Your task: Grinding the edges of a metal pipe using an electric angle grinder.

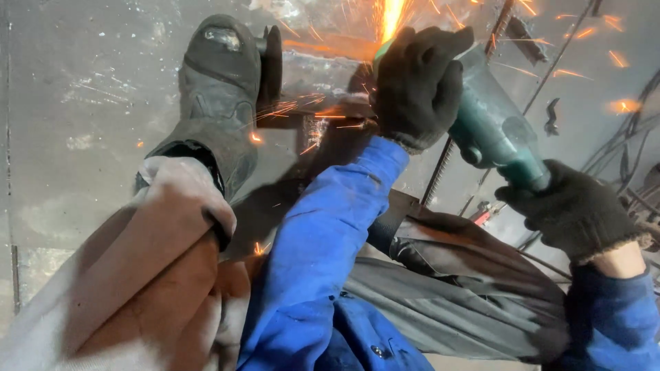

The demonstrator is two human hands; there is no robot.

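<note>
both gloved hands are closed around the green grinder (491, 127): left hand (418, 86) at its front, right hand (574, 209) on the rear handle. it is biting into the metal bar (323, 110), sparks flying; the cut looks unfinished. just left of the grinder, a boot (220, 89) pins the bar. cables (629, 154) lie to its right.
</note>
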